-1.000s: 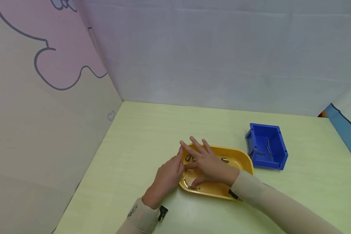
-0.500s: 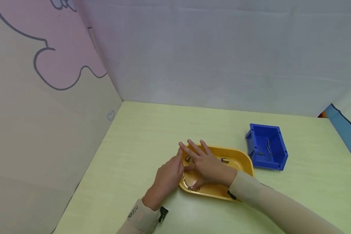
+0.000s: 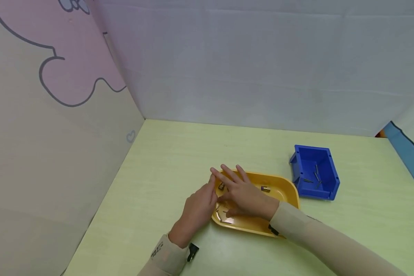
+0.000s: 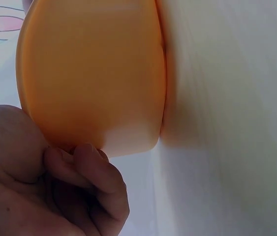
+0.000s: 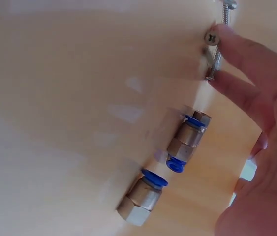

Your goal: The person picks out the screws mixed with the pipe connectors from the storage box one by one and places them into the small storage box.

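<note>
A yellow tray (image 3: 291,188) lies on the table. At its left end my left hand (image 3: 200,205) grips it; in the left wrist view the fingers (image 4: 104,177) curl against the orange-looking outer wall (image 4: 94,73). My right hand (image 3: 250,197) reaches down inside the tray, its other fingers spread over the far rim. Its thumb and a fingertip are right at several cross-head screws (image 5: 212,38) near the left end, with a visible gap between them. Brass fittings with blue collars (image 5: 140,196) lie nearby in the right wrist view; one fitting (image 3: 265,189) shows right of the hand.
A blue bin (image 3: 312,153) with several screws (image 3: 316,177) inside stands close behind the tray's right end. The pale green table (image 3: 179,153) meets a white back wall (image 3: 248,69) and a decorated left wall (image 3: 72,153).
My right hand has shifted slightly toward the near left, and its thumb has drawn in from the near rim toward the fingers. The screws there lie differently. The left hand stays put.
</note>
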